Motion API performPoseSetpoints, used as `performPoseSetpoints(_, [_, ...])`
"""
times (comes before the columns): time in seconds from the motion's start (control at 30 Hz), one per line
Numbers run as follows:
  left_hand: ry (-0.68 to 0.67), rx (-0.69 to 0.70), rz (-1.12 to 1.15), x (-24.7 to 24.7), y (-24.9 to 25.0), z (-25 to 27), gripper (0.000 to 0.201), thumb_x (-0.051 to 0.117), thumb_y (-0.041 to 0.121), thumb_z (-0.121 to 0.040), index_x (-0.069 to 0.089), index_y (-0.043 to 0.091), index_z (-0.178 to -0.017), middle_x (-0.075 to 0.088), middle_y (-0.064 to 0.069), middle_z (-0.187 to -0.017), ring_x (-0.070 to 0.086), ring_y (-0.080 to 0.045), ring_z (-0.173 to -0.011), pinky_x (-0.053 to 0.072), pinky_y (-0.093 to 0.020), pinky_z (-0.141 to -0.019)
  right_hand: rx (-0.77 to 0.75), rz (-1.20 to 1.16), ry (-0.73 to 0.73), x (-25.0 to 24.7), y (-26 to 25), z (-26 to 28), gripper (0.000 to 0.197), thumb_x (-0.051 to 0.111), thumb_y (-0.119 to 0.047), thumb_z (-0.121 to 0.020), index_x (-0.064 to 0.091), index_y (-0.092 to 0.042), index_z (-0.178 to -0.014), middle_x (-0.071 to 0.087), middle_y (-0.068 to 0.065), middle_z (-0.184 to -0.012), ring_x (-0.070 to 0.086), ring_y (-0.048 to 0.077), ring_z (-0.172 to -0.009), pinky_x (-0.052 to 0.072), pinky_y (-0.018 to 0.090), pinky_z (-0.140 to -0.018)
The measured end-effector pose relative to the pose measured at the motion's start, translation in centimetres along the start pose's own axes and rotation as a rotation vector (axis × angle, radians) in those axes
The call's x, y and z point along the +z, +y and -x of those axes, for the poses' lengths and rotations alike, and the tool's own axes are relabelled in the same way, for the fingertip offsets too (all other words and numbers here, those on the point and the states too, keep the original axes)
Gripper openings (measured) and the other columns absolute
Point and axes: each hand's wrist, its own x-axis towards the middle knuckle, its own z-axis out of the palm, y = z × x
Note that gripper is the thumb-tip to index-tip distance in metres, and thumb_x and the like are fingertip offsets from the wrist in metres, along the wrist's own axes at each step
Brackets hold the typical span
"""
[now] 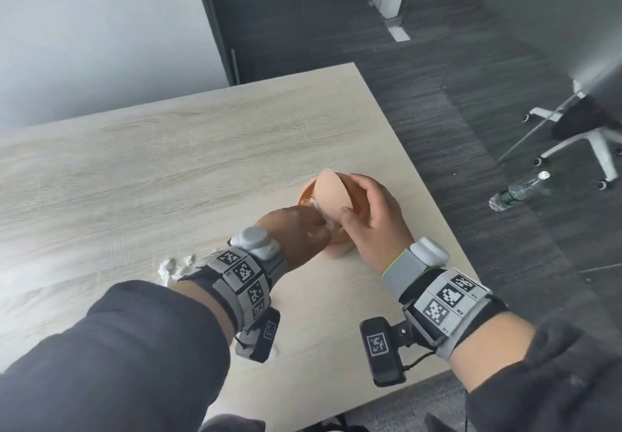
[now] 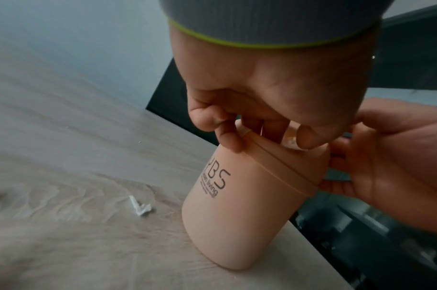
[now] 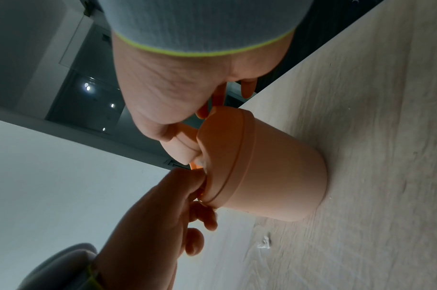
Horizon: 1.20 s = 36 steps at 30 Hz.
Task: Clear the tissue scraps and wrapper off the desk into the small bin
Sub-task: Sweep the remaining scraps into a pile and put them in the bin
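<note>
A small peach bin (image 1: 336, 246) stands near the desk's right edge, its swing lid (image 1: 331, 196) tipped open. My right hand (image 1: 356, 202) grips the bin's top, thumb at the lid's edge and fingers on the far rim. My left hand (image 1: 319, 229) pinches a white tissue scrap (image 2: 290, 142) at the bin's opening (image 2: 274, 137). A crumpled tissue scrap (image 1: 171, 268) lies on the desk by my left wrist. A small white scrap (image 2: 141, 209) lies left of the bin (image 2: 237, 215) and shows again as a scrap (image 3: 264, 243) near the bin (image 3: 269, 172). No wrapper shows.
The light wooden desk (image 1: 168, 162) ends just right of the bin. On the dark floor beyond lie a plastic water bottle (image 1: 518, 191) and the white base of an office chair (image 1: 579, 128). A grey wall rises behind the desk.
</note>
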Motion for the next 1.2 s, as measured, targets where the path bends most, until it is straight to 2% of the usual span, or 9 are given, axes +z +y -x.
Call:
performPoseSetpoints(0.1, [-0.160, 0.051, -0.196, 0.1, 0.4, -0.5, 0.053, 0.026, 0.050, -0.080, 0.063, 0.039, -0.116, 0.060, 0.017, -0.133, 0.064, -0.016, -0.109, 0.055, -0.041, -0.086, -0.026, -0.011, 0.009, -0.1, 0.3, -0.2, 0.051, 0.055, -0.038, -0.082, 0.044, -0.039, -0.132, 0.054, -0.013, -0.135, 0.050, 0.014, -0.127, 0.043, 0.046, -0.103])
performPoseSetpoints(0.17, [-0.167, 0.078, -0.223, 0.1, 0.4, -0.5, 0.054, 0.035, 0.039, -0.080, 0.056, 0.043, -0.130, 0.052, 0.022, -0.142, 0.060, -0.016, -0.119, 0.054, -0.040, -0.090, -0.037, -0.007, 0.015, -0.2, 0.5, -0.2, 0.049, 0.055, -0.038, -0.082, 0.043, -0.042, -0.130, 0.052, -0.016, -0.132, 0.050, 0.015, -0.126, 0.044, 0.047, -0.102])
performPoseSetpoints(0.33, [0.232, 0.087, 0.077, -0.7, -1.5, 0.6, 0.025, 0.063, 0.024, -0.083, 0.065, 0.032, -0.106, 0.058, 0.011, -0.119, 0.063, -0.014, -0.076, 0.054, -0.033, -0.068, -0.030, -0.018, 0.014, -0.2, 1.0, -0.3, 0.052, 0.055, -0.042, -0.082, 0.044, -0.037, -0.132, 0.052, -0.015, -0.132, 0.050, 0.016, -0.127, 0.043, 0.047, -0.104])
performPoseSetpoints(0.43, [0.316, -0.085, 0.251, -0.7, -2.6, 0.8, 0.036, 0.071, 0.021, -0.078, 0.054, 0.027, -0.109, 0.053, 0.007, -0.114, 0.063, -0.012, -0.078, 0.056, -0.035, -0.068, -0.032, -0.021, 0.003, -0.1, 1.3, -0.4, 0.053, 0.055, -0.044, -0.083, 0.046, -0.032, -0.133, 0.055, -0.009, -0.135, 0.050, 0.017, -0.126, 0.043, 0.047, -0.103])
performPoseSetpoints(0.57, [0.220, -0.199, 0.375, -0.3, -2.7, 0.7, 0.036, 0.074, 0.029, -0.078, 0.052, 0.029, -0.106, 0.065, 0.011, -0.095, 0.067, -0.011, -0.080, 0.059, -0.038, -0.068, -0.035, -0.023, 0.004, 0.2, 1.3, -0.6, 0.051, 0.056, -0.040, -0.083, 0.047, -0.031, -0.133, 0.055, -0.007, -0.134, 0.050, 0.017, -0.126, 0.043, 0.047, -0.103])
performPoseSetpoints(0.7, [0.208, -0.193, 0.359, 0.1, -2.3, 1.1, 0.018, 0.070, 0.037, -0.082, 0.054, 0.034, -0.090, 0.068, 0.013, -0.075, 0.066, -0.007, -0.069, 0.054, -0.027, -0.058, -0.049, -0.039, 0.019, 0.3, 1.0, -0.6, 0.051, 0.055, -0.038, -0.082, 0.050, -0.029, -0.132, 0.057, -0.008, -0.133, 0.051, 0.016, -0.125, 0.043, 0.046, -0.103])
performPoseSetpoints(0.93, [0.145, -0.019, 0.186, 0.4, -2.1, 1.4, 0.020, 0.061, 0.032, -0.088, 0.071, 0.039, -0.104, 0.067, 0.015, -0.080, 0.063, -0.008, -0.075, 0.051, -0.028, -0.067, -0.067, -0.004, 0.018, 0.8, 1.4, -0.7, 0.050, 0.057, -0.037, -0.084, 0.052, -0.021, -0.131, 0.058, -0.006, -0.131, 0.053, 0.017, -0.124, 0.044, 0.046, -0.102])
performPoseSetpoints(1.07, [-0.127, -0.093, -0.134, 0.0, -1.5, 1.2, 0.041, 0.044, 0.044, -0.080, 0.053, 0.054, -0.119, 0.058, 0.014, -0.070, 0.064, -0.019, -0.075, 0.056, -0.034, -0.072, -0.086, 0.017, 0.027, 0.9, 1.3, -0.5, 0.049, 0.056, -0.037, -0.083, 0.053, -0.021, -0.129, 0.058, -0.005, -0.130, 0.054, 0.019, -0.122, 0.045, 0.047, -0.100])
performPoseSetpoints(1.2, [-0.212, -0.141, -0.224, -0.3, -0.7, 0.5, 0.043, 0.041, 0.045, -0.072, 0.051, 0.054, -0.114, 0.059, 0.014, -0.081, 0.062, -0.021, -0.078, 0.057, -0.040, -0.076, -0.059, 0.036, 0.009, 1.1, 1.0, -0.4, 0.052, 0.055, -0.042, -0.082, 0.053, -0.025, -0.131, 0.057, -0.008, -0.133, 0.052, 0.020, -0.125, 0.046, 0.047, -0.100])
